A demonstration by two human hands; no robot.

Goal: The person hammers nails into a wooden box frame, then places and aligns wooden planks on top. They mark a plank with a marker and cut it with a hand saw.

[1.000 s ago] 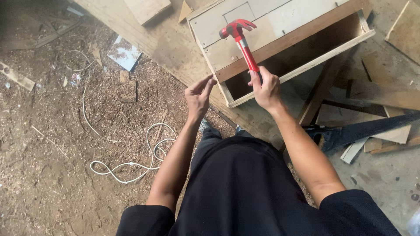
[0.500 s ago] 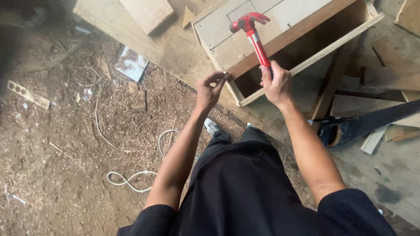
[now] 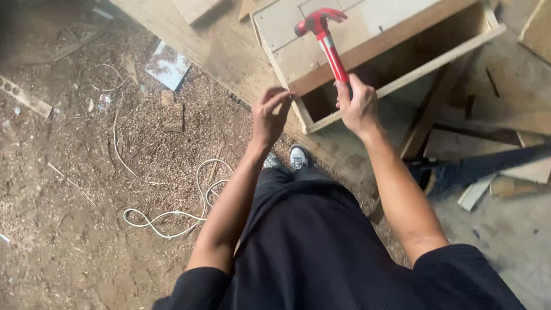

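Observation:
My right hand grips the red handle of a claw hammer, whose red head is raised over a wooden box frame with a pale panel on top. My left hand hovers just left of the box's near corner, fingers pinched together; whether something small is between them cannot be told. My dark trousers and one grey shoe show below the hands.
Sawdust covers the ground at left, with a white cable looped across it. A wide plank runs diagonally past the box. Wood offcuts and boards lie at right, a small scrap panel at upper left.
Both hands have stayed close to the box's near corner. The hammer head has tilted slightly leftward. The view has shifted a little.

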